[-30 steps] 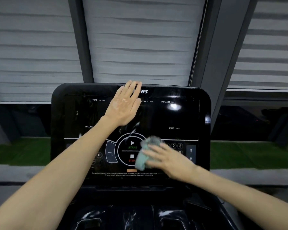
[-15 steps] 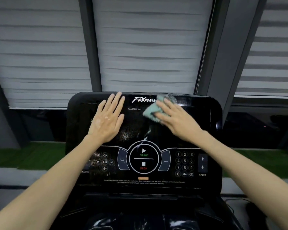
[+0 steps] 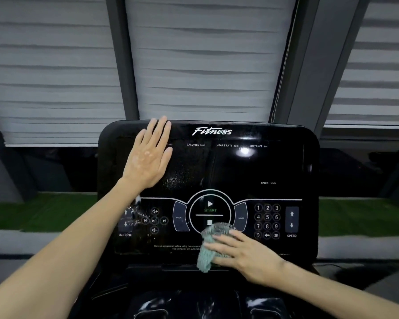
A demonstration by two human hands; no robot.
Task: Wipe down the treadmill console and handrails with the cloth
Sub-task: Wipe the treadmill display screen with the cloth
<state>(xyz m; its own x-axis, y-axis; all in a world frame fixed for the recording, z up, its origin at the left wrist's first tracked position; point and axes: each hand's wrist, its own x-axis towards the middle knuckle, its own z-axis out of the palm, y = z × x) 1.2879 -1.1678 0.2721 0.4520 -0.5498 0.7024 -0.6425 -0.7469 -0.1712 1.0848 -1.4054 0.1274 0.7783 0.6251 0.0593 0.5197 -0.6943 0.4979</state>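
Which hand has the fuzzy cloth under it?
The right hand, low on the console, presses the teal cloth; the left hand lies flat and bare near the top.

Bare forearms outstretched, left hand (image 3: 148, 157) flat and high, fingers straight and together, right hand (image 3: 247, 254) lower, fingers extended, palm down.
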